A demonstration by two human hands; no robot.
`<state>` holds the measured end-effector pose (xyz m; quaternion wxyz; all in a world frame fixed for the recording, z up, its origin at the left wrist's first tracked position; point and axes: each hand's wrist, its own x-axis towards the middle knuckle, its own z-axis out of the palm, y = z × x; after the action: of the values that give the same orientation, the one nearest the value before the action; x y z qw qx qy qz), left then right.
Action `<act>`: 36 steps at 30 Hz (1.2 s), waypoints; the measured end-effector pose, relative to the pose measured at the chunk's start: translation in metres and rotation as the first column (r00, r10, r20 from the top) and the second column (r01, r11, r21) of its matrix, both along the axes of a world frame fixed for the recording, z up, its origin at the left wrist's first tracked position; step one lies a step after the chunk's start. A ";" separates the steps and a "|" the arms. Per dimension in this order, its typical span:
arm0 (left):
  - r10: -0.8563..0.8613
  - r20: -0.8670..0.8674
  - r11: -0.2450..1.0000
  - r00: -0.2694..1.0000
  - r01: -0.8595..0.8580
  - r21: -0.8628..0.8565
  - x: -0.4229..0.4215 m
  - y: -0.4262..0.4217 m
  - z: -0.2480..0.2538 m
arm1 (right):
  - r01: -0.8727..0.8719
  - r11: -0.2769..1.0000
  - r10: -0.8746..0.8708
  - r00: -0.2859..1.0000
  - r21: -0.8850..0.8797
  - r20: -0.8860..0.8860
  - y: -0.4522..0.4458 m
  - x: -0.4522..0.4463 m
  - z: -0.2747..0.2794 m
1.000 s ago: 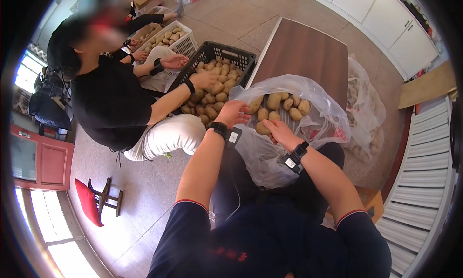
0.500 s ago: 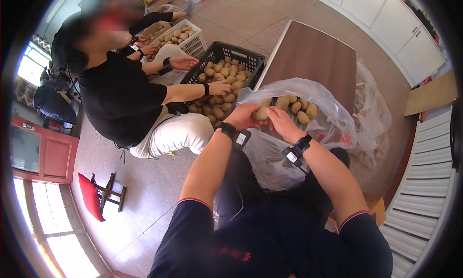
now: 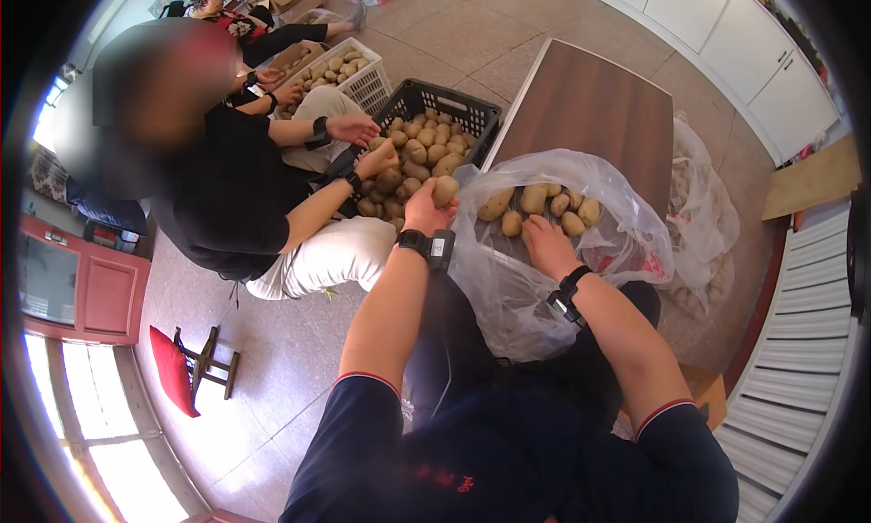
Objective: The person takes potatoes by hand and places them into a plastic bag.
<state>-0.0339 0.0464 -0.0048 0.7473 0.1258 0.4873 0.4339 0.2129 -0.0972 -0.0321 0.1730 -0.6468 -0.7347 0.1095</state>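
Observation:
Held in my left hand [image 3: 426,211], beside the rim of the black crate [image 3: 490,115], is a potato [image 3: 445,191]. My right hand [image 3: 550,249] reaches into the mouth of a clear plastic bag [image 3: 490,296], its fingers extended close to several loose potatoes [image 3: 512,223] lying there. I see no potato in this hand, though its palm side is hidden. The bag rests partly on the brown-topped table [image 3: 590,97] and hangs over my lap. Many potatoes [image 3: 435,151] fill the crate to the left.
A co-worker in a black shirt [image 3: 245,187] sits at my left, both hands over the crate. Beyond stands a white crate [image 3: 370,87] of potatoes, with another person behind. Filled plastic bags [image 3: 703,205] lie right of the table. A red-seated stool [image 3: 172,369] lies on the floor.
My hands were together around a potato over the bag. The left has moved left with a potato toward the crate; the right has lowered into the bag. The co-worker's hands drew closer together.

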 end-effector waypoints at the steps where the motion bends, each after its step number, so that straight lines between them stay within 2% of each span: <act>1: 0.000 -0.001 1.000 1.000 0.000 0.001 -0.003 0.002 -0.002 | -0.004 1.000 0.005 1.000 -0.019 0.022 -0.001 0.000 0.001; 3: 0.142 0.053 0.989 0.988 -0.139 -0.053 -0.007 0.005 -0.007 | -0.008 0.999 0.010 0.999 -0.039 0.042 -0.003 -0.001 0.002; 6: 0.218 0.090 0.975 0.972 -0.212 -0.070 -0.015 0.013 -0.022 | 0.013 0.998 -0.009 0.998 -0.057 0.068 -0.005 -0.003 0.002; 9: 0.292 0.069 0.956 0.954 -0.289 -0.059 -0.013 0.011 -0.014 | 0.016 0.999 -0.010 0.992 -0.049 0.122 -0.010 0.000 -0.005; 15: 0.330 0.039 0.944 0.943 -0.330 -0.006 -0.020 0.014 -0.027 | -0.009 1.000 0.006 0.990 0.019 0.139 -0.022 0.005 -0.006; 19: 0.332 0.030 0.942 0.943 -0.333 0.030 -0.025 0.019 -0.041 | 0.013 0.999 -0.006 0.987 -0.044 0.158 -0.029 0.005 -0.001; 24: 0.402 0.031 0.916 0.915 -0.401 -0.029 -0.028 0.014 -0.034 | 0.023 0.996 -0.008 0.985 -0.081 0.175 -0.035 0.004 0.004; 27: 0.370 0.110 0.929 0.923 -0.367 -0.043 -0.042 0.031 -0.079 | 0.041 0.995 -0.026 0.986 -0.091 0.167 -0.037 0.003 0.003; 31: 0.418 0.092 0.907 0.904 -0.408 -0.104 -0.032 0.025 -0.058 | 0.045 0.993 -0.024 0.983 -0.112 0.183 -0.039 0.004 0.002; 34: 0.344 0.051 0.936 0.938 -0.339 -0.093 -0.026 0.022 -0.049 | 0.049 0.993 -0.028 0.982 -0.112 0.187 -0.040 0.004 0.000; 36: 0.220 0.054 0.974 0.974 -0.222 0.032 -0.021 0.010 -0.032 | 0.051 0.994 -0.032 0.982 -0.099 0.186 -0.041 0.004 -0.003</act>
<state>-0.0547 0.0562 -0.0365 0.7038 0.0741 0.4711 0.5266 0.2165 -0.1385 -0.0351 0.0732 -0.6772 -0.7274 0.0835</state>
